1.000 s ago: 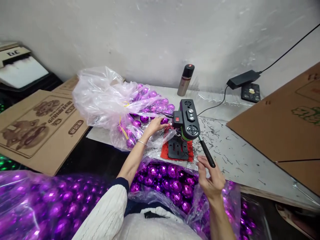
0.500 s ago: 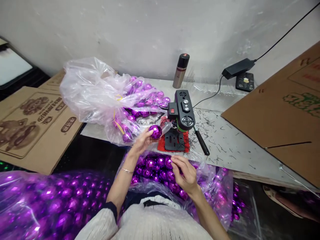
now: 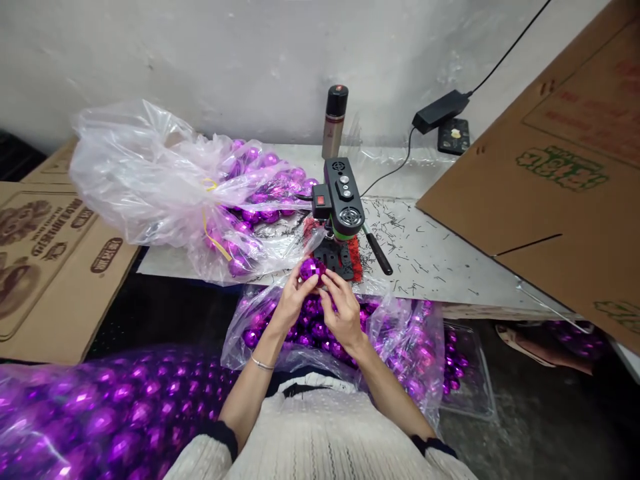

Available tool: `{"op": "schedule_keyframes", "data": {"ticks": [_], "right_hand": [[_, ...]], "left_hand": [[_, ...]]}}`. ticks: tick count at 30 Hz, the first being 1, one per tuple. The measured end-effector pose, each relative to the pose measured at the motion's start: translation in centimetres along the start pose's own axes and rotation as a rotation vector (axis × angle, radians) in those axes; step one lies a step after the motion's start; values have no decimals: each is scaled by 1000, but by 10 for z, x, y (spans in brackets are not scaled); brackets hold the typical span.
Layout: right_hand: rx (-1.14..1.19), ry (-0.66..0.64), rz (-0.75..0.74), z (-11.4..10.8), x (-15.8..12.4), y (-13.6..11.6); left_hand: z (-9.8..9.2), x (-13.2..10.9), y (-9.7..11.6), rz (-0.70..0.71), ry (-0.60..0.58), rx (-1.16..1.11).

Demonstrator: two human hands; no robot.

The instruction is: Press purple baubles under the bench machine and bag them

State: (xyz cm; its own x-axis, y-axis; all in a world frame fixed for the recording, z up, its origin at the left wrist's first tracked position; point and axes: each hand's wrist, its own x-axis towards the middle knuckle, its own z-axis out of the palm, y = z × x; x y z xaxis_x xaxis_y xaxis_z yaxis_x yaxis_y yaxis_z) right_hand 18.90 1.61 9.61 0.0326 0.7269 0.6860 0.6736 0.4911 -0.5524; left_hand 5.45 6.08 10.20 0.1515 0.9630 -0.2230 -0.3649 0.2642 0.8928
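Head view: a faceted purple ball (image 3: 311, 269), glossy and mirror-like, is grasped between the fingertips of the left hand (image 3: 293, 300) and pinched at its right side by the fingers of the right hand (image 3: 343, 310). It is held just in front of the table edge, beside the black base plate (image 3: 336, 257) of a small bench press (image 3: 340, 200). The press is made of black plastic with a red switch, and its base is set on a red mat (image 3: 354, 252). A black lever handle (image 3: 379, 250) is angled out to its right. Thin dark metal slivers (image 3: 400, 233) are scattered over the pale table (image 3: 460, 280). A crumpled clear plastic bag (image 3: 150, 180) of like balls lies on the table to the left of the press. A second open bag (image 3: 400, 333) of balls is spread under the hands, and a third (image 3: 100, 413) fills the lower left. A cylindrical spray can (image 3: 334, 120) and a black power adapter (image 3: 440, 110) are placed by the wall. Flat brown cardboard (image 3: 550, 173) is leaned at the right, partly covering the table.
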Motion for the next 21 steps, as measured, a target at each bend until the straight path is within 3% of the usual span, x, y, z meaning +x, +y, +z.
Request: {"op": "schedule_keyframes", "data": {"ticks": [8,15,21], "right_hand": [[93,-65,77,-29,-26,8],[35,-77,121,-45,-47,8],[15,-92,101,-53,-45,11]], "left_hand": [[2,75,-27,331,113,511],[-8,77,-39,413,93,855],[4,77,-31,486,33,920]]}}
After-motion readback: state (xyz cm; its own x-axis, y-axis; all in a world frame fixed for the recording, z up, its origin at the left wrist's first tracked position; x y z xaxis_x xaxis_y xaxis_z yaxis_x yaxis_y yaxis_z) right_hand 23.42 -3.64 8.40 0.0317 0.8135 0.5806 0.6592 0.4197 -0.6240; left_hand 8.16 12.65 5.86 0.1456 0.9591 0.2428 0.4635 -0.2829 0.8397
